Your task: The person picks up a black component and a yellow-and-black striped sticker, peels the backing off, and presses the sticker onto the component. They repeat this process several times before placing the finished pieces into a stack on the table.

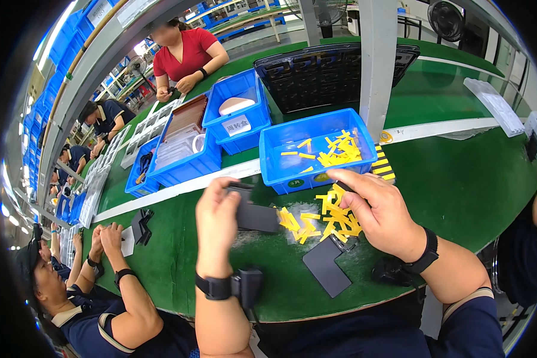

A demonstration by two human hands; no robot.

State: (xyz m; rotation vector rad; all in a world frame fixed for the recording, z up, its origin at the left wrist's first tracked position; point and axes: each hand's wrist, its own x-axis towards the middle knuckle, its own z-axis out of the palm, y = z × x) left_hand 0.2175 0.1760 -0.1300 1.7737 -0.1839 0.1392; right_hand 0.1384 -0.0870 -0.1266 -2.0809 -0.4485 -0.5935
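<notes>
My left hand [218, 209] is closed on a flat dark grey L-shaped piece [259, 218], its thumb toward the piece's upper end. My right hand [383, 212] is held over the right side of a heap of small yellow strips [340, 218], thumb and forefinger curled toward each other. Something small and black shows at those fingertips, too little of it to name. A second dark grey L-shaped piece [328, 268] lies on the green table below the strips. Just beyond my hands stands a blue bin [280, 173] with more yellow strips inside.
Further blue bins [191, 164] stand to the left, with a black ribbed tray [310, 77] behind. A grey post [377, 65] rises past the bin. A co-worker [95, 286] works close on my left; another person in red [185, 53] sits across the table [447, 179].
</notes>
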